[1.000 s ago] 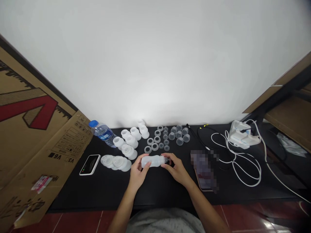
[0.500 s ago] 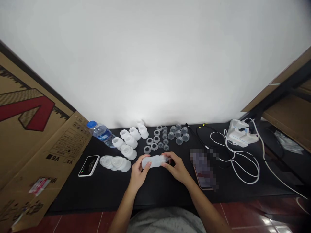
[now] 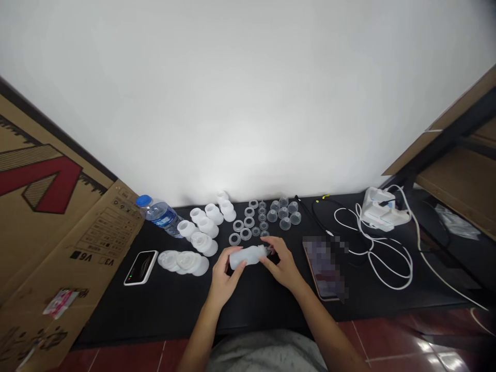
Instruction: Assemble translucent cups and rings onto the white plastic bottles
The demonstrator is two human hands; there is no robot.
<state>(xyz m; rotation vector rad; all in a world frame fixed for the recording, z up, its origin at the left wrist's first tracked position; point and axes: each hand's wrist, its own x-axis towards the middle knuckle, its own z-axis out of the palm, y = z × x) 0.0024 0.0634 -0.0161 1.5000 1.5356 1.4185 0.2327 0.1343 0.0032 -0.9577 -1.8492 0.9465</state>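
A person's left hand point(image 3: 225, 274) grips a milky bottle point(image 3: 248, 255), lying nearly level, over a black counter point(image 3: 166, 310); the fingers of the right hand point(image 3: 285, 266) curl about its clear tip point(image 3: 268, 251), whether pinching I cannot tell. The step seems to be working that tip; the next move would call for a steady left hold. Right of the bottle, one phone point(image 3: 323, 268); left, one white device point(image 3: 141, 267). Beyond it, six rings point(image 3: 245, 239), about six small clear pieces point(image 3: 264, 226), seven clear caps point(image 3: 283, 212); beyond-left, white bottles point(image 3: 207, 227) overlapping too much to count, and, farther left, one water bottle point(image 3: 166, 218)
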